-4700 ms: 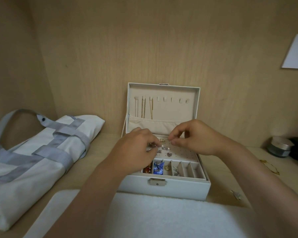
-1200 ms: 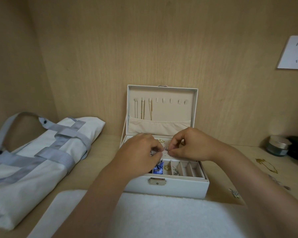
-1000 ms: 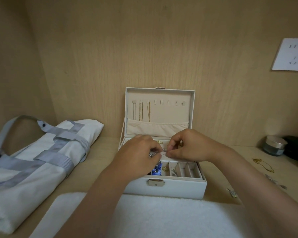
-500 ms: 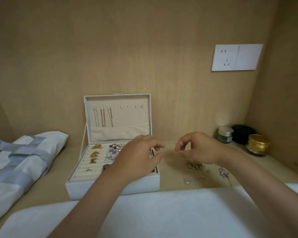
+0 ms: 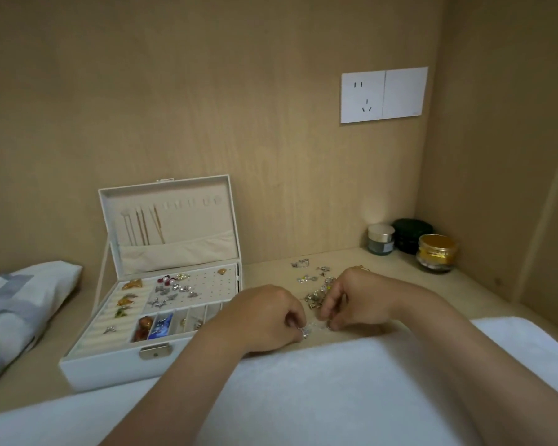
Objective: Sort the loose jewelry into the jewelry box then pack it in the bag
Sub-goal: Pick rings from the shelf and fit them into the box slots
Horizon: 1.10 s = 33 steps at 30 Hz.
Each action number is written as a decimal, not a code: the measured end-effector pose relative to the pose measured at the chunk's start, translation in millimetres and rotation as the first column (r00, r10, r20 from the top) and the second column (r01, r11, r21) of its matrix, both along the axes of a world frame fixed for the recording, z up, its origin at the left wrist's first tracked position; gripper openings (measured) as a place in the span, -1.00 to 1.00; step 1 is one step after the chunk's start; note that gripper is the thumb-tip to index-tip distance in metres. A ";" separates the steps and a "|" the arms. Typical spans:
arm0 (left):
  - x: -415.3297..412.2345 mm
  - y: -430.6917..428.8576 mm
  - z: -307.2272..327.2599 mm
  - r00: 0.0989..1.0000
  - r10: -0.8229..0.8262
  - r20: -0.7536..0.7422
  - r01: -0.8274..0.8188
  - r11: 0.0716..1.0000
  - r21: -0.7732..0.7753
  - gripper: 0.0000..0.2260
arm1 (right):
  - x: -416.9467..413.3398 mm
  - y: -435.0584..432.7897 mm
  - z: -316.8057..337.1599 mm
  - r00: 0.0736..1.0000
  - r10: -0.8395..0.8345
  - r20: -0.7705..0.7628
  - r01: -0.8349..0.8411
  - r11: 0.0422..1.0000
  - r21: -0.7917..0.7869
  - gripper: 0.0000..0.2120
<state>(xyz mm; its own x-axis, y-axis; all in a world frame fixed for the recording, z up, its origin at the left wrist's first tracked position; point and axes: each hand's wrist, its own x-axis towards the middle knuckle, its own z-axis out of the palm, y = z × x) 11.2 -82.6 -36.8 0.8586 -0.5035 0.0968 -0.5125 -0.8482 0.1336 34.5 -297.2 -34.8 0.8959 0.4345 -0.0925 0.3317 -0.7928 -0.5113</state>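
The white jewelry box [image 5: 110, 365] stands open left of centre, with earrings on its pegboard tray, brooches in the ring rolls and beads in the front slots. Necklaces hang inside its lid [image 5: 171, 217]. A heap of loose jewelry [image 5: 316, 284] lies on the shelf to the right of the box. My left hand [image 5: 264, 317] pinches a small silver sparkly piece [image 5: 304, 331] against the shelf. My right hand [image 5: 358, 300] pinches the other end of it, just in front of the heap. The white and grey bag [image 5: 16, 304] lies at the far left.
A white towel [image 5: 303, 397] covers the near edge under my forearms. Three small jars stand in the back right corner: a silver-lidded one [image 5: 380, 238], a dark one [image 5: 411, 235], a gold one [image 5: 436, 252]. A wall socket [image 5: 384, 94] sits above.
My view swung right. Both hands left the open box and came down onto the shelf beside it, where they now pinch a small silver piece at the loose heap.
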 end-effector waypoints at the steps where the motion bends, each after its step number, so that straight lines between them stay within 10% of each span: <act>1: 1.4 -0.3 0.1 1.000 0.007 -0.010 -0.007 1.000 0.006 -0.81 | 1.5 1.2 -0.6 1.000 -0.006 0.007 0.006 1.000 -0.005 -0.83; 10: 15.8 -10.7 2.2 0.996 0.067 -0.051 -0.071 0.995 -0.066 -0.83 | 9.9 -2.5 -3.9 0.991 -0.084 0.107 0.063 0.980 0.187 -0.92; 21: 20.7 -8.7 8.6 0.995 0.082 -0.054 -0.097 0.765 -0.637 -0.82 | 3.4 12.7 12.1 0.982 -0.161 -0.096 0.182 0.688 0.702 -0.92; 33: 24.8 -9.5 9.6 0.987 0.162 -0.024 -0.135 0.725 -0.676 -0.95 | 4.1 19.2 9.5 0.973 -0.203 -0.109 0.218 0.664 0.715 -0.90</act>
<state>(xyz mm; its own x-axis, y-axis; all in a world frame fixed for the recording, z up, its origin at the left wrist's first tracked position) 36.0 -92.1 -27.2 0.9061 -0.1614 0.3910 -0.4034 -0.6082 0.6836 38.5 -278.0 -25.3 0.9735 0.1731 0.1494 0.1869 -0.2259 -0.9561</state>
